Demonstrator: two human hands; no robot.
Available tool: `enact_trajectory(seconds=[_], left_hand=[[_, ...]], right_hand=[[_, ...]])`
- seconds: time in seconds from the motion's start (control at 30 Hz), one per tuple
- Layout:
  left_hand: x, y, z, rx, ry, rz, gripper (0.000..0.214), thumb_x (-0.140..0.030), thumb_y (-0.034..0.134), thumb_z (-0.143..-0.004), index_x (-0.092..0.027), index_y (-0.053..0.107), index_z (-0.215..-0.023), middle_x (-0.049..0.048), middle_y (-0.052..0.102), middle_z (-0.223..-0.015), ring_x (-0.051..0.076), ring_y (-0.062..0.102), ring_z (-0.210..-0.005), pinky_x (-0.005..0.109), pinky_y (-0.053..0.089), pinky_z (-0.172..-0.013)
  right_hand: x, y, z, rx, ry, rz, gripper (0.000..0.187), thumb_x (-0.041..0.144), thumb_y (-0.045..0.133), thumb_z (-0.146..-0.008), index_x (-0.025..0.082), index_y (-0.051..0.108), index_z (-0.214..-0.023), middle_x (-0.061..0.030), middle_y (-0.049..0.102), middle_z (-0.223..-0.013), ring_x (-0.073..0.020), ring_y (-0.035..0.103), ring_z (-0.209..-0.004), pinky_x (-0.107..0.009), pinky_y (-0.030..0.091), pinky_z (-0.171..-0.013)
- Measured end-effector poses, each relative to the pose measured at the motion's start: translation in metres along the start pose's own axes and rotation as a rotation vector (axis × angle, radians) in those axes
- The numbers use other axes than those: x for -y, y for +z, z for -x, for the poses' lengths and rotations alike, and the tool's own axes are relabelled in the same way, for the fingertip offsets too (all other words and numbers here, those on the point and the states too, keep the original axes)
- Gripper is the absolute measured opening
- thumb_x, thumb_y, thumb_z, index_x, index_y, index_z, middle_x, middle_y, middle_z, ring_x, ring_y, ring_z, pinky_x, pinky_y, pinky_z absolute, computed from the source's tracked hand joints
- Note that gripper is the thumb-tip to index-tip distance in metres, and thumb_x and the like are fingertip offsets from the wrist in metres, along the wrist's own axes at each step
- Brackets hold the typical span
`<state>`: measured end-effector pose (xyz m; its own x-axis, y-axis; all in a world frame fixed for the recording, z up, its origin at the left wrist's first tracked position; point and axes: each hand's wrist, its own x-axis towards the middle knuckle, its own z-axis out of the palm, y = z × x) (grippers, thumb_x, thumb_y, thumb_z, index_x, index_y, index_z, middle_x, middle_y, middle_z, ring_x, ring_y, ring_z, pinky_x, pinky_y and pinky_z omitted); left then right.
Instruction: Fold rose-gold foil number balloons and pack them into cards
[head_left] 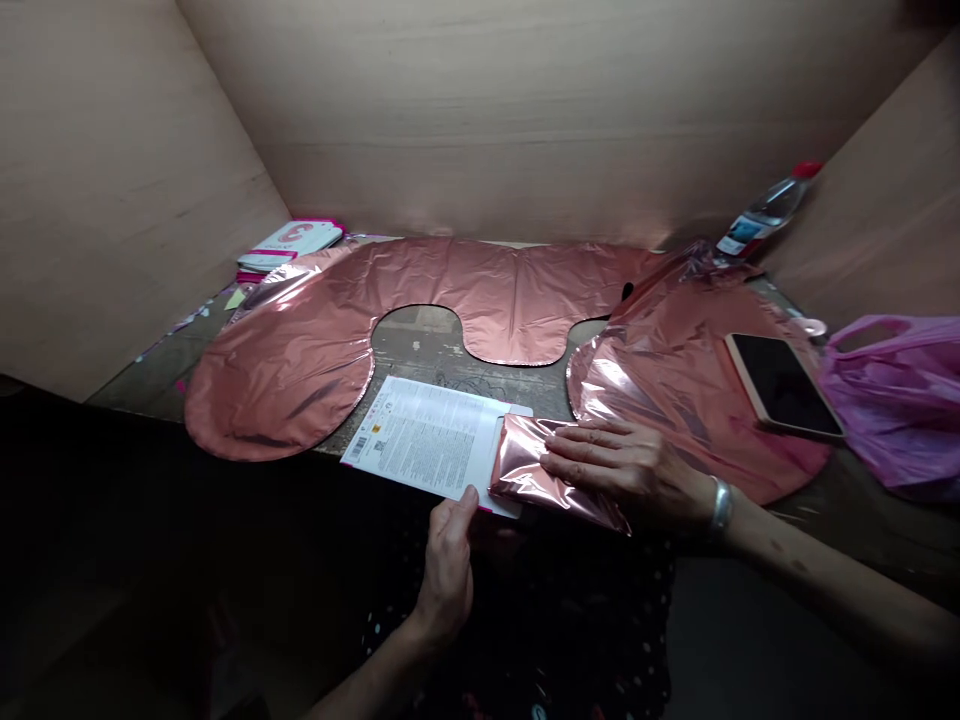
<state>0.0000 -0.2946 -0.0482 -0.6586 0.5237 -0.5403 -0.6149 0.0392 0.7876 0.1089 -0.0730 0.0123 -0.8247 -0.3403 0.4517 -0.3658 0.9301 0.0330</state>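
Note:
My left hand [448,565] grips the near edge of a white printed card sleeve [424,440], thumb on top and the other fingers hidden beneath. A folded rose-gold foil balloon [529,455] lies with its left end at the sleeve's right end. How far it reaches inside cannot be made out. My right hand [630,465], with a silver bracelet on the wrist, holds this folded balloon, its fingers stretched across the top and the thumb out of sight. Behind both hands, a large flat rose-gold foil balloon [517,290] spreads over the worn wooden table [420,345].
A phone [784,385] rests on the foil at the right, beside a pink plastic bag [900,400]. Farther back leans a water bottle [765,220] with a red cap. Printed packets [289,245] are stacked at the back left. Wooden panels [525,120] enclose the table.

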Motion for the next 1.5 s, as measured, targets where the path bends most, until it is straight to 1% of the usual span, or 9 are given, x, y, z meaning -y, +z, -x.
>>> enact_trajectory(seconds=[0.23, 0.4, 0.6, 0.77, 0.97, 1.2, 1.33, 1.4, 1.5], left_hand=[[-0.012, -0.011, -0.004, 0.022, -0.022, -0.039, 0.041, -0.054, 0.071, -0.074, -0.013, 0.062, -0.079, 0.0058, 0.068, -0.078, 0.023, 0.067, -0.069, 0.038, 0.056, -0.068], [-0.018, -0.009, -0.002, 0.108, 0.043, -0.041, 0.038, -0.05, 0.068, -0.079, -0.012, 0.067, -0.075, 0.0071, 0.069, -0.074, 0.021, 0.064, -0.068, 0.034, 0.055, -0.066], [-0.015, -0.004, 0.006, 0.195, 0.125, -0.001, 0.027, -0.035, 0.072, -0.077, -0.013, 0.072, -0.093, 0.0062, 0.072, -0.088, 0.02, 0.066, -0.08, 0.03, 0.052, -0.076], [-0.009, -0.005, 0.005, 0.114, 0.109, -0.003, 0.023, -0.037, 0.068, -0.079, -0.014, 0.068, -0.083, 0.0046, 0.07, -0.083, 0.018, 0.064, -0.074, 0.028, 0.053, -0.068], [-0.001, -0.008, -0.001, -0.058, 0.17, -0.051, 0.034, -0.05, 0.063, -0.084, -0.016, 0.065, -0.08, 0.0043, 0.069, -0.084, 0.019, 0.064, -0.08, 0.028, 0.051, -0.075], [-0.003, -0.015, 0.003, 0.09, 0.1, -0.075, 0.038, -0.052, 0.064, -0.083, -0.014, 0.067, -0.08, 0.0051, 0.07, -0.078, 0.019, 0.064, -0.069, 0.029, 0.052, -0.067], [-0.024, -0.031, 0.011, 0.306, -0.016, -0.422, 0.049, -0.057, 0.052, -0.089, -0.014, 0.064, -0.07, 0.0074, 0.067, -0.065, 0.017, 0.062, -0.055, 0.026, 0.049, -0.056], [-0.044, -0.041, 0.013, 0.401, 0.075, -0.685, 0.052, -0.056, 0.047, -0.092, -0.016, 0.058, -0.061, 0.0053, 0.062, -0.055, 0.015, 0.057, -0.048, 0.024, 0.043, -0.05], [-0.081, -0.053, 0.001, 0.421, 0.54, -1.063, 0.038, -0.049, 0.052, -0.092, -0.017, 0.066, -0.078, 0.0079, 0.07, -0.076, 0.02, 0.066, -0.073, 0.029, 0.05, -0.069]], right_hand=[[-0.003, -0.004, -0.004, 0.072, -0.03, 0.048, 0.03, 0.018, 0.043, -0.099, 0.021, 0.066, -0.12, -0.0053, 0.072, -0.117, -0.0177, 0.067, -0.11, -0.033, 0.054, -0.094], [0.004, 0.009, -0.006, -0.025, -0.007, 0.066, 0.028, 0.018, 0.046, -0.099, 0.02, 0.067, -0.117, -0.0046, 0.074, -0.112, -0.0176, 0.068, -0.107, -0.033, 0.055, -0.093], [0.011, 0.019, -0.001, -0.044, 0.022, 0.042, 0.03, 0.017, 0.043, -0.1, 0.018, 0.065, -0.121, -0.0059, 0.073, -0.115, -0.0183, 0.067, -0.11, -0.034, 0.055, -0.092], [0.016, 0.016, -0.004, -0.033, 0.023, 0.044, 0.03, 0.018, 0.044, -0.1, 0.018, 0.066, -0.121, -0.0062, 0.073, -0.113, -0.0186, 0.068, -0.109, -0.033, 0.055, -0.092], [0.027, 0.011, -0.012, -0.016, 0.073, 0.049, 0.031, 0.018, 0.046, -0.099, 0.017, 0.066, -0.122, -0.009, 0.073, -0.114, -0.0205, 0.068, -0.108, -0.033, 0.056, -0.09], [0.019, 0.021, -0.012, -0.036, 0.057, 0.057, 0.03, 0.018, 0.046, -0.099, 0.018, 0.067, -0.12, -0.0078, 0.073, -0.114, -0.0198, 0.068, -0.107, -0.033, 0.056, -0.088], [0.016, 0.021, -0.006, -0.05, 0.114, -0.035, 0.031, 0.02, 0.043, -0.101, 0.019, 0.068, -0.118, -0.0061, 0.073, -0.115, -0.019, 0.068, -0.108, -0.032, 0.056, -0.089], [0.015, 0.018, -0.002, -0.075, 0.177, -0.154, 0.03, 0.024, 0.043, -0.101, 0.019, 0.069, -0.116, -0.0073, 0.073, -0.114, -0.0189, 0.069, -0.108, -0.032, 0.056, -0.091], [0.014, 0.01, 0.001, -0.098, 0.214, -0.367, 0.032, 0.029, 0.044, -0.101, 0.018, 0.07, -0.115, -0.0105, 0.073, -0.113, -0.0193, 0.069, -0.107, -0.034, 0.056, -0.092]])
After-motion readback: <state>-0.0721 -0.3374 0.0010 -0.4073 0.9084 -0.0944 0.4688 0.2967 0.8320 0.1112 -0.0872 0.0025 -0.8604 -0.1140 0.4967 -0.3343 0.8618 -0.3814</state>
